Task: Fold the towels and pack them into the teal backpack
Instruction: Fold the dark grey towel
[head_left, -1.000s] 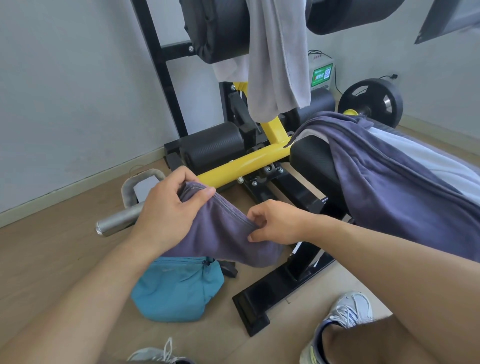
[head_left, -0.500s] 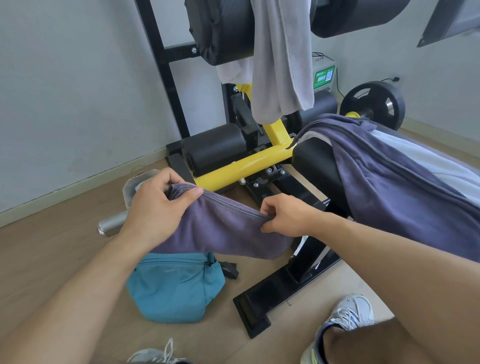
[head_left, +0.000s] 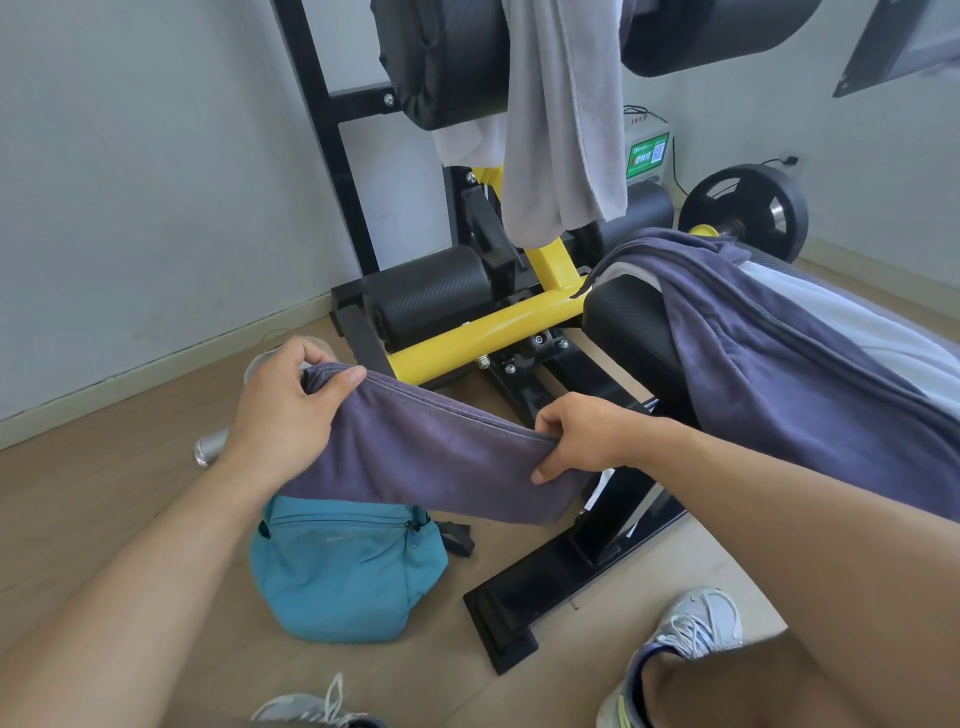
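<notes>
Both hands pinch the top edge of a folded purple towel (head_left: 431, 457), the left hand (head_left: 283, 415) at its far-left corner with thumb over the hem, the right hand (head_left: 576, 436) at the right corner with fingers curled round the fold; the towel hangs stretched between them, just above the teal backpack (head_left: 348, 571) on the floor. The main risk, as I judge it, is that the fold slips apart when the towel is lowered, because only the upper edge is held and the loose bottom layers can splay or catch on the black frame foot (head_left: 566, 582) just beside the pack. The backpack's opening may also give trouble: its top is covered by the hanging cloth, so I cannot tell whether the zip is open, and the soft bag could sag shut with no hand free to hold it. A second purple towel (head_left: 779, 374) draped over the bench pad and a grey towel (head_left: 561, 130) hung on the upper roller remain to be folded; the grey one is cut off at the top. A metal object behind the left hand is mostly hidden.
</notes>
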